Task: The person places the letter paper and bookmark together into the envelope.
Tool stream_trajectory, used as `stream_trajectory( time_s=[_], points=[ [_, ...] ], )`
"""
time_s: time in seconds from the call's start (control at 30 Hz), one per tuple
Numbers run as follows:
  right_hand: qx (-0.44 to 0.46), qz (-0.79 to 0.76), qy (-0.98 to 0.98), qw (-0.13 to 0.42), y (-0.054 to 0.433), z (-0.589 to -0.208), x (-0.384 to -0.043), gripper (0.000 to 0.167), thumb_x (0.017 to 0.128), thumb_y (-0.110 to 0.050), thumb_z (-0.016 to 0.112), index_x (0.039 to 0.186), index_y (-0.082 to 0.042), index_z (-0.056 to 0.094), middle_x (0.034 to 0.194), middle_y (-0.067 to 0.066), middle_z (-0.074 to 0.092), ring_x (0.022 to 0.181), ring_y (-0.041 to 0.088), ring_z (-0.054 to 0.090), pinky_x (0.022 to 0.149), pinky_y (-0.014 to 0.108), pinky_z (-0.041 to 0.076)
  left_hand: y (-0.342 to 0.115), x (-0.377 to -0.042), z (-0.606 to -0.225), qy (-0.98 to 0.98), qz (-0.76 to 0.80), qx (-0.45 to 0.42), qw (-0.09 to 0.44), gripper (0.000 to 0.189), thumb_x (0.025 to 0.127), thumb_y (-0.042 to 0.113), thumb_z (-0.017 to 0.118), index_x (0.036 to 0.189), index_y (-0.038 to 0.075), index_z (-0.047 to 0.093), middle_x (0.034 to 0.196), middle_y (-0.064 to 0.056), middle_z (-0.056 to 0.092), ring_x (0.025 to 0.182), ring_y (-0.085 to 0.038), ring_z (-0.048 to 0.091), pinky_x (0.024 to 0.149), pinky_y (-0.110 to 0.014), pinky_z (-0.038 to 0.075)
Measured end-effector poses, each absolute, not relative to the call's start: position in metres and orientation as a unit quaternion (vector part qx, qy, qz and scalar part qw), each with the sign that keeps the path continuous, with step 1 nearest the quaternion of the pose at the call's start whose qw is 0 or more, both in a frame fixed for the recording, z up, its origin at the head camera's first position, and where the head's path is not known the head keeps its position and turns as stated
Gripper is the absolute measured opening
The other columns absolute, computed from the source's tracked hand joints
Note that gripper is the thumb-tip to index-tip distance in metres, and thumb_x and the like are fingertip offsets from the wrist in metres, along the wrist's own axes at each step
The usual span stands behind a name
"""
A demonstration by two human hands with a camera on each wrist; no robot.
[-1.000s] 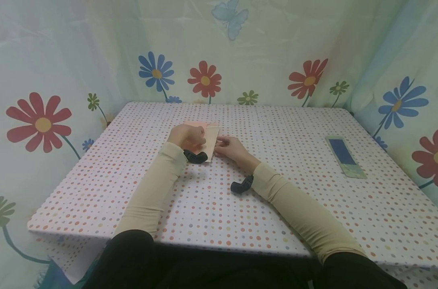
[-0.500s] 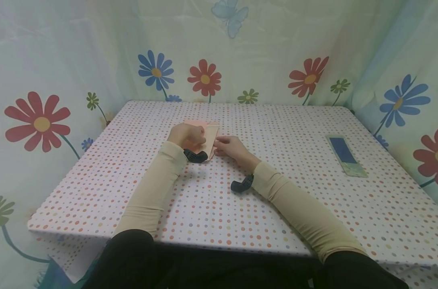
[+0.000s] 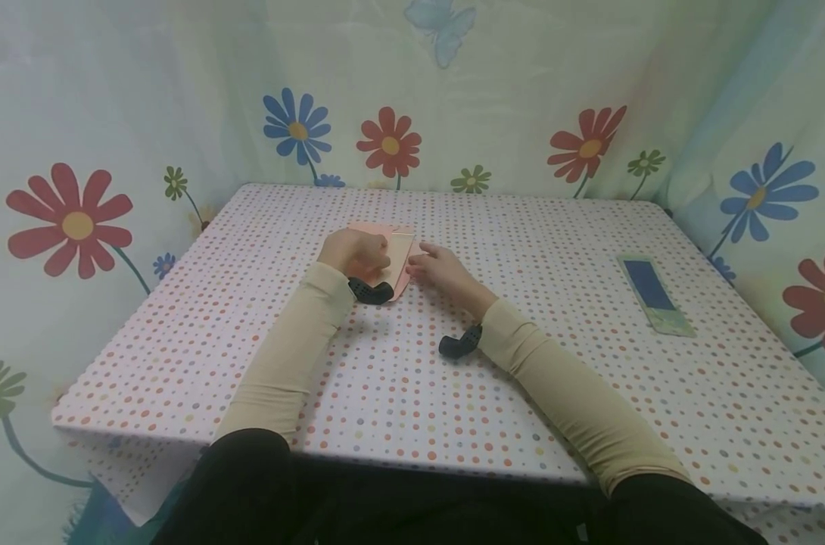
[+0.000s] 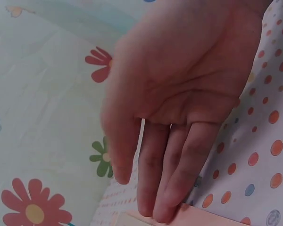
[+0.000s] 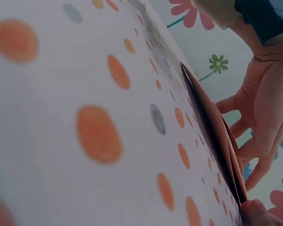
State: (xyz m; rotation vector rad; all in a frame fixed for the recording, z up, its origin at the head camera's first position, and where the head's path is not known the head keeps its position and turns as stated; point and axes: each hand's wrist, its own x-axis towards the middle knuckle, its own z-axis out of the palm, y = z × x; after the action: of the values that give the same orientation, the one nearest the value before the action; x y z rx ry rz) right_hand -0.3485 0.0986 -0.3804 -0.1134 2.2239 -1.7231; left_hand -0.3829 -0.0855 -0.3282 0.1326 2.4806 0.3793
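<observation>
A flat pink paper piece (image 3: 404,280), like a folder or envelope, lies on the dotted tablecloth with a cream sheet (image 3: 399,248) over it. My left hand (image 3: 355,253) rests on their left part, hiding some of both. In the left wrist view, its fingers (image 4: 153,179) reach down straight to the pink paper (image 4: 205,216). My right hand (image 3: 448,274) is beside the right edge, fingers loosely spread. The right wrist view shows the layered paper (image 5: 219,129) edge-on, slightly gaping, with right fingertips (image 5: 255,211) near its edge.
A pale green rectangular packet with a dark blue panel (image 3: 647,284) lies at the right of the table. Dark curved devices sit at the left wrist (image 3: 372,292) and right wrist (image 3: 461,344). A flowered curtain (image 3: 508,106) stands behind the table.
My right fingers have loosened and drawn slightly away from the paper's right edge. More pink now shows beyond the cream sheet's right side. My left hand has stayed in place.
</observation>
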Motion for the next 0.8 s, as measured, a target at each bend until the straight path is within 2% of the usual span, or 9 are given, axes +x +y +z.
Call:
stream_trajectory(
  time_s=[0.13, 0.27, 0.5, 0.63, 0.73, 0.8],
  points=[
    [-0.055, -0.642, 0.741, 0.190, 0.098, -0.379, -0.350, 0.060, 0.103, -0.029, 0.036, 0.153, -0.010, 0.008, 0.147, 0.013, 0.042, 0.134, 0.021, 0.044, 0.108, 0.031, 0.036, -0.085, -0.384, -0.328, 0.941, 0.132, 0.053, 0.307, 0.070, 0.091, 0.036, 0.048, 0.152, 0.031, 0.015, 0.159, -0.001, 0.014, 0.137, -0.019, 0.023, 0.115, -0.040, 0.019],
    [-0.033, -0.712, 0.667, 0.218, 0.095, -0.377, -0.348, 0.061, 0.104, -0.037, 0.029, 0.154, -0.013, 0.003, 0.151, 0.016, 0.034, 0.137, 0.022, 0.039, 0.109, 0.031, 0.035, -0.085, -0.385, -0.328, 0.945, 0.110, 0.060, 0.301, 0.068, 0.092, 0.039, 0.047, 0.152, 0.031, 0.016, 0.158, -0.001, 0.016, 0.141, -0.020, 0.022, 0.116, -0.042, 0.019],
    [-0.021, -0.744, 0.628, 0.225, 0.092, -0.376, -0.349, 0.060, 0.104, -0.040, 0.027, 0.153, -0.012, 0.009, 0.153, 0.017, 0.030, 0.139, 0.023, 0.035, 0.110, 0.030, 0.033, -0.084, -0.382, -0.327, 0.946, 0.110, 0.059, 0.298, 0.066, 0.093, 0.038, 0.046, 0.152, 0.028, 0.017, 0.157, -0.002, 0.019, 0.141, -0.020, 0.023, 0.115, -0.042, 0.020],
    [-0.011, -0.741, 0.637, 0.215, 0.095, -0.377, -0.353, 0.063, 0.103, -0.043, 0.027, 0.153, -0.007, 0.011, 0.155, 0.015, 0.025, 0.142, 0.022, 0.030, 0.112, 0.030, 0.030, -0.082, -0.385, -0.331, 0.943, 0.119, 0.065, 0.303, 0.063, 0.093, 0.039, 0.048, 0.150, 0.028, 0.023, 0.153, -0.002, 0.026, 0.135, -0.021, 0.028, 0.113, -0.042, 0.023],
    [0.006, -0.740, 0.639, 0.210, 0.095, -0.377, -0.362, 0.062, 0.103, -0.043, 0.026, 0.153, -0.008, 0.010, 0.156, 0.014, 0.024, 0.143, 0.022, 0.029, 0.112, 0.030, 0.030, -0.083, -0.387, -0.332, 0.940, 0.132, 0.054, 0.309, 0.064, 0.093, 0.040, 0.050, 0.150, 0.029, 0.024, 0.153, -0.003, 0.025, 0.134, -0.022, 0.028, 0.114, -0.043, 0.022],
    [0.016, -0.739, 0.640, 0.210, 0.094, -0.376, -0.367, 0.062, 0.103, -0.044, 0.026, 0.153, -0.011, 0.010, 0.156, 0.013, 0.024, 0.142, 0.021, 0.029, 0.112, 0.029, 0.031, -0.085, -0.386, -0.331, 0.939, 0.144, 0.035, 0.311, 0.067, 0.093, 0.041, 0.051, 0.151, 0.031, 0.019, 0.157, -0.002, 0.019, 0.136, -0.021, 0.025, 0.116, -0.043, 0.019]
  ],
)
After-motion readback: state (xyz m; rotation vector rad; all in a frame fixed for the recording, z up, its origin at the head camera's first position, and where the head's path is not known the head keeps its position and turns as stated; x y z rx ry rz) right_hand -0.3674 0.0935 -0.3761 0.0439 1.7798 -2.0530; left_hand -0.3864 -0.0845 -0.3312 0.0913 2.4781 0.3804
